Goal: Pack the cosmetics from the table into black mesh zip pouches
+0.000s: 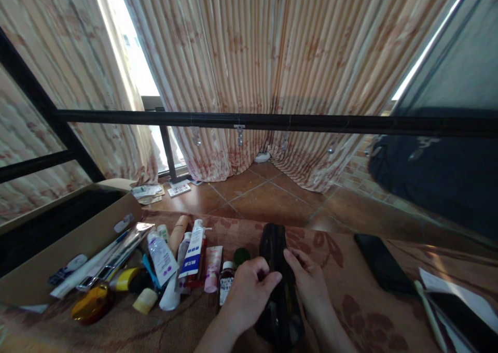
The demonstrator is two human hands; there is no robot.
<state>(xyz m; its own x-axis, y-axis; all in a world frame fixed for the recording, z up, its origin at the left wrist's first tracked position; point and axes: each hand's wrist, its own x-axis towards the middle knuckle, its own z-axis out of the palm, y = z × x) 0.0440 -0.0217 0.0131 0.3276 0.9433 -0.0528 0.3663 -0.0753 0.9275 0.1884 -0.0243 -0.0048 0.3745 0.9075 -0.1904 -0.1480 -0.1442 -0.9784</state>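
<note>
The left hand (252, 283) covers part of the black pouch (284, 304) on its left side, and some of that hand's fingers are out of sight; the right hand (310, 280) hides part of the other side. The pouch's interior is too dark to make out. Just left of the pouch, the left hand overlaps a brown bottle (226, 284), whose label is too small to read, as is most print on the tubes (161, 257) farther left. Far left of the pouch, the left edge cuts off a cardboard box (78, 252) with indistinct dark contents. Far right of it, a dark flat object (462, 319) covers part of a white sheet (447, 281).
</note>
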